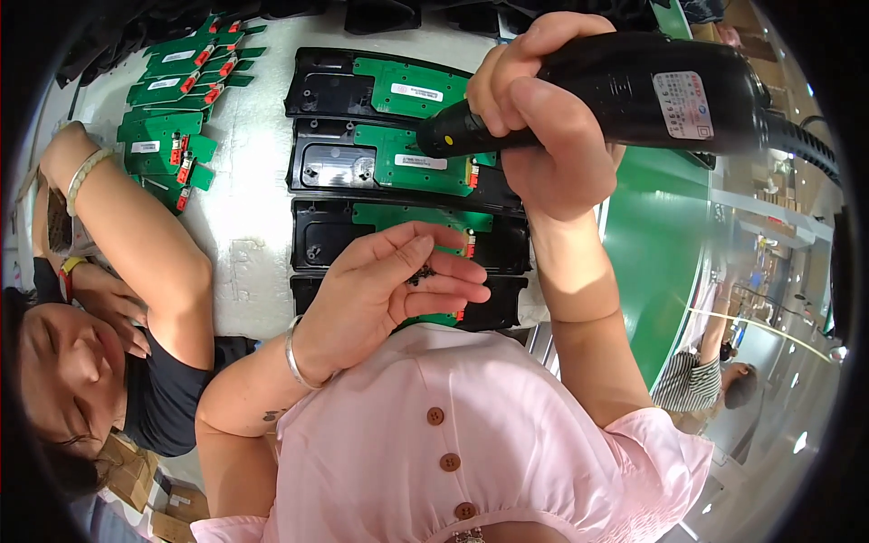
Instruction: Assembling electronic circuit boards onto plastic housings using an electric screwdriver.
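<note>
My right hand (pixel 557 127) is wrapped round a black electric screwdriver (pixel 647 86), its cord running off to the right. The screwdriver's tip points left and meets, or hovers just over, a green circuit board (pixel 416 172) in the second black plastic housing (pixel 312 163) from the far end; contact is hard to tell. Palm up and half curled, my left hand (pixel 362 281) cradles several small black screws (pixel 421 274). It hovers over the nearer housings (pixel 317 242), which also carry green boards and are partly hidden by my hand.
Loose green boards (pixel 163 90) with red parts lie in a stack at the far left on the white work surface (pixel 249 199). A co-worker's arm (pixel 145 213) reaches in beside them. To the right runs a green surface (pixel 652 244); another person (pixel 697 380) is farther off.
</note>
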The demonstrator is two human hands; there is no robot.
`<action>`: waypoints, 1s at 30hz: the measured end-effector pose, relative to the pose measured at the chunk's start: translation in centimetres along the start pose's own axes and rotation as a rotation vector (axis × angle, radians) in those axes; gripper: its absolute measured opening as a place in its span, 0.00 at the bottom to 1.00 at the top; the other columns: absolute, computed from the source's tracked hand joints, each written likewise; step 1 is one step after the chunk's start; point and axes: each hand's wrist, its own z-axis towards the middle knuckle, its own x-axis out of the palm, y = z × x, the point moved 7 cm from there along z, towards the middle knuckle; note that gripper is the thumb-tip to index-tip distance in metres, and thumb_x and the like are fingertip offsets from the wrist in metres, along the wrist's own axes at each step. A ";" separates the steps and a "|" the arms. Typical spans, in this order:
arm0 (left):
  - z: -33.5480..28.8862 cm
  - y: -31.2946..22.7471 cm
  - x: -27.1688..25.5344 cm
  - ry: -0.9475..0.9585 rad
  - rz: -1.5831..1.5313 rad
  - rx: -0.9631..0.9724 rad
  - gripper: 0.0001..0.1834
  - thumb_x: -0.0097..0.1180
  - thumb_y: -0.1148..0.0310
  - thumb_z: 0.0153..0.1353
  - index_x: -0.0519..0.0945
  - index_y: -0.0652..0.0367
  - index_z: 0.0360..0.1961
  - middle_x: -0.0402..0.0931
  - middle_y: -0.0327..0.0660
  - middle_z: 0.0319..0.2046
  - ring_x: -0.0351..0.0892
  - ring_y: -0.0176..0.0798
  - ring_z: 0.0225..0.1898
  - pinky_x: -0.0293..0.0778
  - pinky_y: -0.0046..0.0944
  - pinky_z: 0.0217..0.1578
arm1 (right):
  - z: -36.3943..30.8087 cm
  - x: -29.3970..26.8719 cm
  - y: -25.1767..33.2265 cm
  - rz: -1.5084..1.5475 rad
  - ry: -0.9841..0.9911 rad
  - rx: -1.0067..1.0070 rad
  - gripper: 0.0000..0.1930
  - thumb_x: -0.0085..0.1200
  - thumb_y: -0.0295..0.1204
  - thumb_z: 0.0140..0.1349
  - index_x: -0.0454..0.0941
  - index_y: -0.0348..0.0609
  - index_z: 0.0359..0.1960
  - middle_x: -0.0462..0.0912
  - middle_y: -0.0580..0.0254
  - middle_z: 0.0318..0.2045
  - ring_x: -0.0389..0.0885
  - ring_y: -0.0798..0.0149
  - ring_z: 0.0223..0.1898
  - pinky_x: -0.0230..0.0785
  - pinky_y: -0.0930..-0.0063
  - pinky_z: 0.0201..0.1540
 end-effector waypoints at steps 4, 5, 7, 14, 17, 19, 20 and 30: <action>0.0 -0.4 -0.7 0.033 -0.008 0.050 0.17 0.34 0.66 0.64 0.66 0.70 0.45 0.72 0.51 0.37 0.76 0.41 0.38 0.73 0.30 0.37 | 0.0 1.1 -0.2 0.009 0.184 -0.106 0.12 0.40 0.21 0.45 0.61 0.35 0.34 0.63 0.63 0.15 0.59 0.70 0.15 0.56 0.77 0.21; 0.0 -0.7 -0.9 0.034 -0.039 0.084 0.17 0.34 0.66 0.64 0.66 0.69 0.46 0.72 0.51 0.38 0.76 0.41 0.36 0.73 0.30 0.36 | -0.1 1.8 0.1 0.007 0.189 -0.104 0.12 0.40 0.21 0.45 0.61 0.35 0.34 0.63 0.63 0.15 0.59 0.70 0.15 0.56 0.77 0.21; -0.3 -1.4 -0.4 -0.068 -0.021 0.122 0.18 0.35 0.65 0.64 0.66 0.69 0.46 0.72 0.51 0.37 0.76 0.41 0.35 0.72 0.30 0.35 | -0.3 1.8 -0.8 0.133 -0.087 0.154 0.12 0.48 0.16 0.44 0.60 0.39 0.29 0.67 0.61 0.17 0.65 0.72 0.16 0.61 0.80 0.21; -1.1 -1.9 -0.6 -0.049 0.085 0.168 0.16 0.36 0.64 0.64 0.67 0.67 0.43 0.73 0.51 0.36 0.76 0.41 0.35 0.73 0.30 0.33 | -0.2 4.2 1.8 0.054 0.726 -0.794 0.12 0.49 0.17 0.44 0.60 0.39 0.30 0.68 0.60 0.17 0.65 0.73 0.16 0.61 0.81 0.21; -1.2 -2.1 -1.1 -0.076 0.059 0.192 0.10 0.39 0.67 0.62 0.69 0.64 0.36 0.74 0.48 0.31 0.77 0.36 0.31 0.74 0.25 0.27 | -0.3 2.8 -0.1 -0.087 0.121 0.015 0.12 0.45 0.19 0.43 0.61 0.37 0.32 0.65 0.62 0.16 0.62 0.71 0.16 0.58 0.79 0.21; -1.4 -2.4 -1.5 -0.098 0.068 0.209 0.09 0.41 0.69 0.62 0.69 0.64 0.36 0.74 0.47 0.31 0.77 0.35 0.31 0.74 0.24 0.27 | -0.7 2.7 1.6 -0.103 0.277 -0.216 0.16 0.39 0.17 0.39 0.61 0.37 0.35 0.62 0.65 0.16 0.60 0.70 0.16 0.55 0.76 0.22; -1.6 -2.5 -1.8 -0.122 0.070 0.228 0.08 0.43 0.70 0.61 0.69 0.64 0.37 0.74 0.46 0.31 0.77 0.34 0.31 0.74 0.24 0.27 | -1.1 2.6 2.7 -0.049 0.204 -0.134 0.20 0.39 0.16 0.36 0.61 0.39 0.36 0.63 0.66 0.16 0.61 0.69 0.17 0.54 0.76 0.23; 1.7 -2.6 0.0 -0.073 -0.139 0.201 0.08 0.48 0.72 0.58 0.70 0.62 0.38 0.71 0.38 0.31 0.71 0.28 0.32 0.68 0.24 0.33 | -3.4 1.4 10.9 0.129 0.316 -0.334 0.12 0.52 0.23 0.47 0.61 0.48 0.28 0.70 0.78 0.11 0.68 0.82 0.13 0.61 0.90 0.22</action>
